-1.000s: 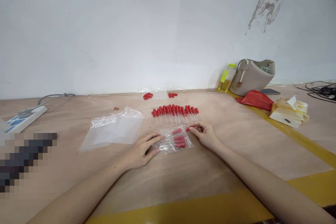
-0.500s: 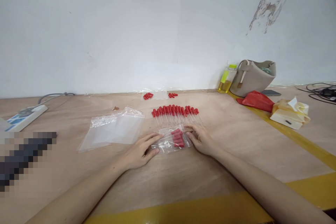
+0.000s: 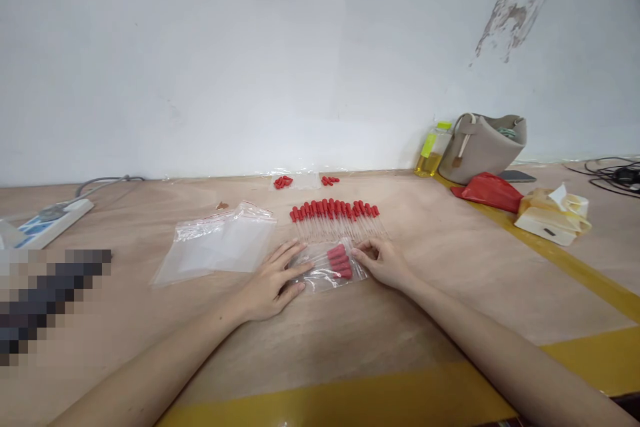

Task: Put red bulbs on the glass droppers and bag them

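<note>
A clear zip-lock bag (image 3: 320, 283) lies flat on the table between my hands, with several red-bulbed droppers (image 3: 340, 261) inside, their bulbs toward the right. My left hand (image 3: 277, 280) rests on the bag's left end, fingers spread and holding nothing. At the right end, my right hand (image 3: 383, 261) pinches the bag's edge between thumb and fingers. Just beyond the bag is a row of loose droppers (image 3: 335, 210), red bulbs pointing away from me and thin clear stems toward me. Flat empty zip-lock bags (image 3: 215, 247) overlap to the left of my left hand.
By the wall lie bags with red-bulbed droppers (image 3: 283, 182). To the right stand a yellow-liquid bottle (image 3: 429, 153) and a grey handbag (image 3: 483, 150), near a red pouch (image 3: 487, 192) and a tissue pack (image 3: 553, 217). A power strip (image 3: 55, 221) lies at left.
My left hand's fingers have spread farther over the bag's left end. My right fingers have drawn together at its right edge. The droppers inside have shifted very slightly right.
</note>
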A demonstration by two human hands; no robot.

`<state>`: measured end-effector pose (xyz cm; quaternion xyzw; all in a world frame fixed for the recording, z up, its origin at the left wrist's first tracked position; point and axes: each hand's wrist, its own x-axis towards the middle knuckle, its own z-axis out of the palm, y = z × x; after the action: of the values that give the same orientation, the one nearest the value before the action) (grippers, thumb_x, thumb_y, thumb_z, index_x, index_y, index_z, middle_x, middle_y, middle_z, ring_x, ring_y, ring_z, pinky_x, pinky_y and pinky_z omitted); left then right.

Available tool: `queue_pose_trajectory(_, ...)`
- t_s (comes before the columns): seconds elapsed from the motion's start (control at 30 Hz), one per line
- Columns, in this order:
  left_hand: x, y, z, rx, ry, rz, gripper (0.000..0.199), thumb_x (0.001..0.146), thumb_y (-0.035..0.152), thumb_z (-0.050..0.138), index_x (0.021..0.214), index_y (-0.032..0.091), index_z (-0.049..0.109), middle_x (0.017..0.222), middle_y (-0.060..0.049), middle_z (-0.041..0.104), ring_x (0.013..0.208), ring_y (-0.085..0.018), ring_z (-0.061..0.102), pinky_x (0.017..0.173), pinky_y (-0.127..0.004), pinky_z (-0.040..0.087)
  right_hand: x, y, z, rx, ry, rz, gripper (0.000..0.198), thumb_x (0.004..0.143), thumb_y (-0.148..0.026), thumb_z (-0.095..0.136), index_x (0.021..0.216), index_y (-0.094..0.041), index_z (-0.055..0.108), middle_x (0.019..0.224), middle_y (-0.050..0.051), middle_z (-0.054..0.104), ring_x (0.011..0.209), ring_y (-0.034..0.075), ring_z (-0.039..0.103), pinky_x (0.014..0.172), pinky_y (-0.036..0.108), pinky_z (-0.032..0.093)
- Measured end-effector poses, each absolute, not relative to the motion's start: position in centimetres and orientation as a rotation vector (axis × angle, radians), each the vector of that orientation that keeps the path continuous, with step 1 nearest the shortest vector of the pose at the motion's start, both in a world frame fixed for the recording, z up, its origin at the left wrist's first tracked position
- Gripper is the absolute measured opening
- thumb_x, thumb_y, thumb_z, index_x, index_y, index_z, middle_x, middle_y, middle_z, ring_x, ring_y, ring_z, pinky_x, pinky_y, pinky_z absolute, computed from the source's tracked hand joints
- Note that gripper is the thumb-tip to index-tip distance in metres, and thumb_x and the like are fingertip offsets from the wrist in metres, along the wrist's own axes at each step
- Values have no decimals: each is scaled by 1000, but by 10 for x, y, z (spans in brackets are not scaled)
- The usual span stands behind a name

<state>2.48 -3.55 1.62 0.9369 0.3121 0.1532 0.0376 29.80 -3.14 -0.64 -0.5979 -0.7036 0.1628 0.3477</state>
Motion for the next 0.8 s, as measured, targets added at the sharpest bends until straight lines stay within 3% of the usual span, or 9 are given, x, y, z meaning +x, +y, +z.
queue_pose_trajectory(0.1,26,-35,18,2934,938,444,37,88,30,40,125,28,43,142,-2,20,130,-27,11,103,-50,16,295,-36,0,-1639,-1880,405,39,69,-55,52,62,-18,61,66,2,59,67,15,52,60,25,35)
queue_pose_trajectory(0.23,27,-36,19,2958,965,410,37,88,30,40,124,30,43,143,0,16,131,-27,8,103,-52,11,290,-39,0,-1546,-1843,554,35,68,-51,56,60,-17,55,58,-1,51,58,11,46,52,22,31)
queue_pose_trajectory(0.37,26,-37,18,2915,1017,459,41,87,33,41,128,29,38,142,-2,21,130,-26,11,104,-51,11,287,-40,0,-1293,-1719,873,33,73,-49,50,65,-17,47,54,-5,42,49,8,39,47,20,29)
queue_pose_trajectory(0.53,25,-34,15,2796,1143,576,46,87,36,40,131,25,32,135,-6,35,129,-24,17,104,-48,14,291,-41,6,-1094,-1565,1113,33,70,-47,56,67,-18,41,58,-5,46,53,7,44,49,20,35)
queue_pose_trajectory(0.67,25,-31,15,2788,1042,537,38,87,35,41,125,25,43,132,-5,40,126,-22,26,105,-46,16,293,-41,6,-1261,-1406,1182,38,61,-42,67,77,-17,44,69,-2,54,54,9,51,45,20,41)
queue_pose_trajectory(0.8,26,-31,17,2771,866,478,34,87,31,43,120,26,49,125,-4,49,122,-21,35,104,-45,21,293,-38,6,-1536,-1201,1124,54,55,-36,73,95,-18,41,74,0,56,42,8,50,33,21,41)
